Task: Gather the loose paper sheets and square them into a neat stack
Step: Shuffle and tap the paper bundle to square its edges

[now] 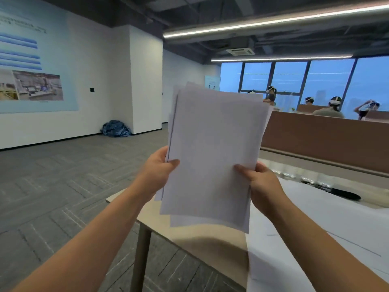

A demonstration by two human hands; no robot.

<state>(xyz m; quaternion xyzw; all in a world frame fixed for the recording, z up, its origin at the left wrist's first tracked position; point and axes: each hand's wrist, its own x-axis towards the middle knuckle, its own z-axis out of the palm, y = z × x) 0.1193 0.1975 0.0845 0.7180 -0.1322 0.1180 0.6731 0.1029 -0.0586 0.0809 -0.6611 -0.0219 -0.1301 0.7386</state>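
A bundle of white paper sheets (212,152) is held upright in the air above the near corner of the table. The sheets are fanned unevenly: corners stick out at the top and one sheet hangs lower at the bottom. My left hand (156,175) grips the bundle's left edge, thumb on the front. My right hand (262,186) grips the right edge, thumb pressed on the front sheet too.
A light wooden table (200,239) stands below the sheets, with large white paper (315,239) spread over its right part and a black object (345,194) farther back. A brown partition (326,140) runs behind it, with several people beyond. Grey carpet floor lies to the left.
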